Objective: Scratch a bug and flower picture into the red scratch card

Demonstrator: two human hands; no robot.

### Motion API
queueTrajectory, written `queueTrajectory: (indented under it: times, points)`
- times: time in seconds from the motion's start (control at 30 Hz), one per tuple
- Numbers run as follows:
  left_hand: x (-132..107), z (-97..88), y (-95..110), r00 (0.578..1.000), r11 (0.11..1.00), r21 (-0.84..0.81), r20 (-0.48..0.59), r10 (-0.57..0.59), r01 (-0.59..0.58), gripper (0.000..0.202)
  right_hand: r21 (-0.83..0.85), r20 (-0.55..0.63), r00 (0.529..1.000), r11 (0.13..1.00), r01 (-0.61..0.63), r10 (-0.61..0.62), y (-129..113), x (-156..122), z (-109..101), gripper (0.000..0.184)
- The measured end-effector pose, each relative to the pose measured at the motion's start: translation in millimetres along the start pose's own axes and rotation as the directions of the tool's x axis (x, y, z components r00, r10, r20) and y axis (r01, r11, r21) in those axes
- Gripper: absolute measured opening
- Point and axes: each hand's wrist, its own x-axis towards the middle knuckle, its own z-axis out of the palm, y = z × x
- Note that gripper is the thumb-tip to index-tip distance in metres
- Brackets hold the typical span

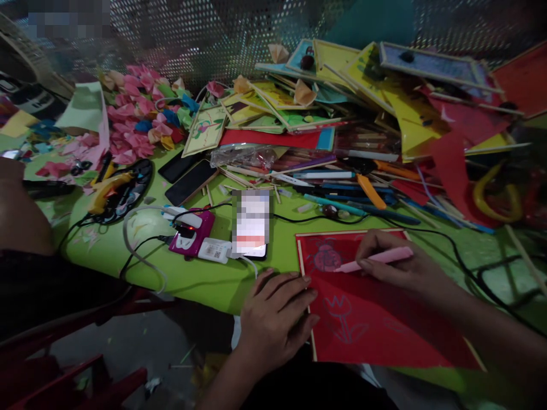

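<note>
Between the fingers of my right hand (397, 270) is a pink marker (384, 259), its tip touching a ladybug drawing (327, 257) near the top left of a red sheet (384, 324). The ladybug's body is coloured pink. Below it is a tulip outline (339, 319) with two leaves, and a fainter drawing lies to its right in shadow. Thin wooden strips (301, 256) run along parts of the sheet's edges. My left hand (276, 316) lies flat with stretched fingers, its fingertips on the sheet's left edge.
A lit phone (252, 228) and a purple power strip (192, 230) with cables stand left of the sheet. Behind are two dark phones (190, 182), pens, sticks and framed pictures (363, 74). Pink folded paper (132, 114) and a glue gun (111, 191) lie left, near another person's arm (21, 210).
</note>
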Motion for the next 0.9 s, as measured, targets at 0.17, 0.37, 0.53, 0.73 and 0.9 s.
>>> queueTrajectory:
  times: [0.17,0.37,0.53,0.73,0.9]
  points:
    - [-0.3,-0.3,-0.1,1.000,1.000,0.012,0.001,0.002,-0.002,0.022,-0.010,0.019,0.999,1.000,-0.029,0.030,-2.2,0.7,2.7,0.024]
    - [1.1,-1.1,0.3,1.000,1.000,0.016,-0.003,0.007,-0.007,0.022,0.025,0.028,0.999,1.000,-0.019,0.018,5.0,-1.0,5.4,0.020]
    - [1.2,-0.8,0.2,1.000,1.000,0.022,-0.004,0.010,-0.010,0.023,0.020,0.019,0.999,0.999,-0.039,0.039,2.8,-0.7,5.8,0.022]
    - [-0.3,-0.9,0.0,1.000,1.000,0.011,0.001,0.000,0.000,0.022,-0.001,0.015,1.000,1.000,-0.022,0.022,3.4,-0.8,4.0,0.020]
    - [-0.5,-0.5,0.4,1.000,1.000,0.010,0.011,-0.004,0.004,0.022,0.001,0.002,1.000,1.000,-0.008,0.008,6.8,-1.5,1.2,0.022]
